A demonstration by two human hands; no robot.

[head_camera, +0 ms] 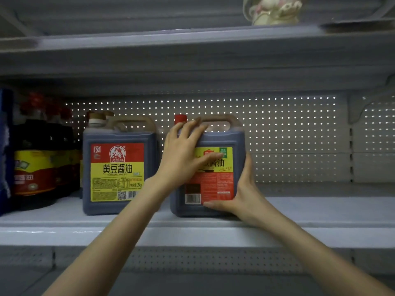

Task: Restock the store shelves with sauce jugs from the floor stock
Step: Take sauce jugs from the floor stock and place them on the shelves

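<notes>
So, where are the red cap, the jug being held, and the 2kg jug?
red cap (180, 119): head view, front of the cap.
held jug (213, 184): head view, red lower label.
2kg jug (117, 167): head view, middle of label.

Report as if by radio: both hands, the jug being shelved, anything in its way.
Left hand flat against red-capped jug, right hand gripping its lower right corner. Jug upright on shelf. Tan-capped jug to its left, apart; nothing blocking.

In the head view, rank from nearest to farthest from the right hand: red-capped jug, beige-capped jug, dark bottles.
1. red-capped jug, gripped at its lower right corner by the right hand.
2. beige-capped jug, standing just left of it.
3. dark bottles, far left on the shelf.
</notes>
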